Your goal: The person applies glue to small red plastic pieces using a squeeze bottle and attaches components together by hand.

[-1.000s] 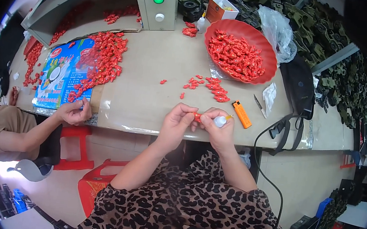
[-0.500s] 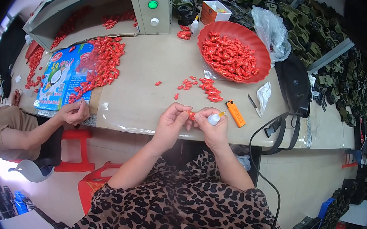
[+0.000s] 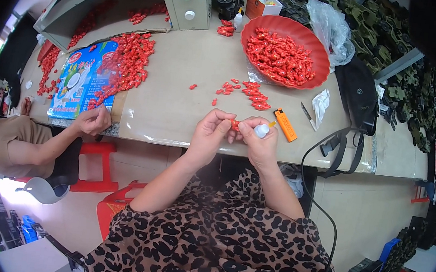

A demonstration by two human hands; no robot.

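Both hands meet at the near edge of the beige worktable point(image 3: 178, 110). The left hand point(image 3: 210, 132) is curled, thumb and fingertips pinched on a small red plastic piece point(image 3: 235, 123), glossy and rounded, held just above the table edge between the two hands. Most of the piece is hidden by the fingers, so its full shape cannot be made out. The right hand point(image 3: 260, 143) is closed around a small white squeeze bottle point(image 3: 262, 130) with a thin orange nozzle, whose round white body shows above the fingers; the bottle sits right beside the red piece, and whether they touch cannot be told.

Just beyond the right hand lies an orange lighter point(image 3: 285, 124), flat on the table. Farther back, a loose scatter of small red pieces point(image 3: 246, 92) lies near the middle of the table, and behind that stands a wide red plastic bowl point(image 3: 256, 28) heaped with the same glossy red pieces. To the left, a bigger pile of red pieces point(image 3: 127, 68) spills over a blue printed sheet point(image 3: 77, 86).

At the far left another person sits at the table, one hand point(image 3: 93, 120) resting on its edge by the blue sheet.
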